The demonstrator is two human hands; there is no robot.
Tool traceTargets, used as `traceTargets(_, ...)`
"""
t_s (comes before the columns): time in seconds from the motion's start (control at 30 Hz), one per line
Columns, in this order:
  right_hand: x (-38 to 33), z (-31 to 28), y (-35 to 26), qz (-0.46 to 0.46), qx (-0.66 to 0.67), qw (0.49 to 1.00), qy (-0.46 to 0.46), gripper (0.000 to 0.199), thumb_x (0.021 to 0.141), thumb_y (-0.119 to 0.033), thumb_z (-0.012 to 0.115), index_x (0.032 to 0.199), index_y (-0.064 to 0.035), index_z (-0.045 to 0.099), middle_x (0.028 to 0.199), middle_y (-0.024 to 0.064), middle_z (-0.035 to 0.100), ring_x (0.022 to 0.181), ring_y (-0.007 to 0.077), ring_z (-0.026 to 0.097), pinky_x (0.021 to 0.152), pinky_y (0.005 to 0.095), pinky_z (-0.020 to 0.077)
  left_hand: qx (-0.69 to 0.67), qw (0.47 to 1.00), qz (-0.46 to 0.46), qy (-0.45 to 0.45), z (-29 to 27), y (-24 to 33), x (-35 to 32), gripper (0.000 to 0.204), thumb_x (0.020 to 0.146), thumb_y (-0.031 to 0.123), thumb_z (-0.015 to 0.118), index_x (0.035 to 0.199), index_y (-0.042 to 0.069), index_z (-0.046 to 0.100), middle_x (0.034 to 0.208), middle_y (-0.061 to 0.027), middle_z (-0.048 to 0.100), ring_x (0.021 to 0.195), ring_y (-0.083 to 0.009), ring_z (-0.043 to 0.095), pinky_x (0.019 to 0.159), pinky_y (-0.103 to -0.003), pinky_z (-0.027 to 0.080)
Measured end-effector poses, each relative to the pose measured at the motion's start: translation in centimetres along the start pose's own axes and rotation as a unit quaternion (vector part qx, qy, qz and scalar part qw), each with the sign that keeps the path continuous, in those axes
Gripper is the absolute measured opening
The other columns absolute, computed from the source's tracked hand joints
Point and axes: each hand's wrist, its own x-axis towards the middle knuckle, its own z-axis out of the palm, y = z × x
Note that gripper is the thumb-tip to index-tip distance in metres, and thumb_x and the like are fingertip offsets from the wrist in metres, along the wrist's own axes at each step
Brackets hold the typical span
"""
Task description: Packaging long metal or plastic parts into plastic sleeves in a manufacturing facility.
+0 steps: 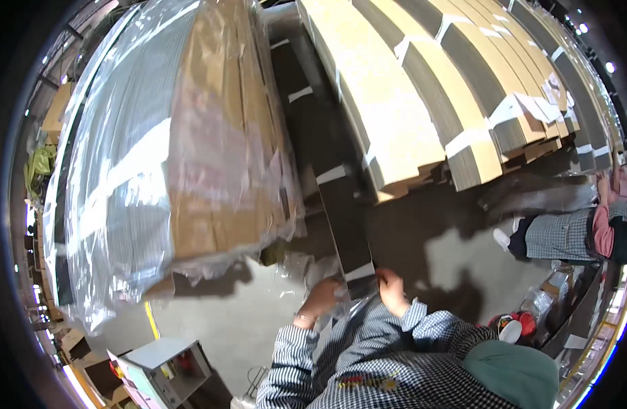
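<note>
My left hand (321,300) and my right hand (393,292) are at the near end of a long, narrow, dark cardboard bundle (349,225) with white bands across it. The left is closed at its left edge, fingertips partly hidden by glare. My right fingers are bent round the right edge, thumb side up. Shiny clear plastic film (357,305) shows just below, between the hands and my checked clothing. The bundle runs away from me into the gap between two large stacks.
At left stands a plastic-wrapped cardboard stack (218,170); at right, banded cardboard bundles (388,102). A co-worker in a checked apron (559,236) is on the right. A small white cabinet (165,354) stands lower left. Loose plastic (303,269) lies on the floor, and a bin (565,307) holds plastic at right.
</note>
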Motion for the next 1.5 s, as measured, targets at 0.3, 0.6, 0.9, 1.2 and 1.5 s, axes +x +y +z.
traceTargets(0.3,4.0,-1.5,-4.4,-0.038,0.047,0.997,-0.037,0.011,0.087,0.005,0.058,0.096,-0.0012,0.06,0.097,0.0143,0.062,0.088,0.0313,0.062,0.078,0.0356,0.0507,-0.204,0.911,-0.099,0.343,2.9,0.6,1.8,0.02,0.082,-0.002,0.06,0.1,0.007,0.063,0.085,-0.0187,0.068,0.088,-0.0394,0.068,0.074,-0.039,0.052)
traceTargets(0.6,7.1,-0.4,-1.1,-0.119,-0.087,0.988,-0.045,0.009,0.093,0.001,0.056,0.101,-0.0027,0.057,0.103,0.0174,0.062,0.093,0.0348,0.062,0.078,0.039,0.0497,-0.21,0.865,-0.113,0.441,3.4,3.4,5.2,0.026,0.076,-0.007,0.061,0.101,0.002,0.059,0.082,-0.017,0.065,0.079,-0.0366,0.066,0.072,-0.036,0.051)
traceTargets(0.9,7.5,0.9,-2.6,-0.059,-0.016,0.998,-0.033,0.012,0.092,0.002,0.057,0.104,-0.0014,0.058,0.094,0.0176,0.065,0.086,0.0353,0.066,0.075,0.039,0.0526,-0.154,0.891,-0.117,0.411,3.7,0.3,6.8,0.037,0.079,-0.006,0.054,0.113,0.002,0.064,0.088,-0.0213,0.067,0.083,-0.0372,0.067,0.073,-0.039,0.051)
traceTargets(1.2,7.7,0.4,0.2,-0.045,-0.014,0.997,-0.054,0.014,0.088,0.005,0.06,0.099,-0.0024,0.061,0.085,0.0165,0.067,0.074,0.0336,0.068,0.066,0.0377,0.0533,-0.052,0.968,-0.056,0.238,1.4,-1.4,7.8,0.026,0.077,0.003,0.063,0.103,0.004,0.068,0.091,-0.0225,0.068,0.087,-0.0435,0.066,0.072,-0.048,0.053)
traceTargets(1.5,7.8,-0.2,-1.1,-0.079,-0.012,0.996,-0.031,0.016,0.084,0.007,0.059,0.095,-0.0034,0.064,0.084,0.0183,0.067,0.077,0.036,0.069,0.066,0.0384,0.0539,-0.423,0.859,-0.235,0.167,2.0,-1.3,7.6,0.012,0.089,0.006,0.057,0.09,-0.003,0.065,0.072,-0.0087,0.063,0.062,-0.017,0.056,0.055,-0.033,0.045)
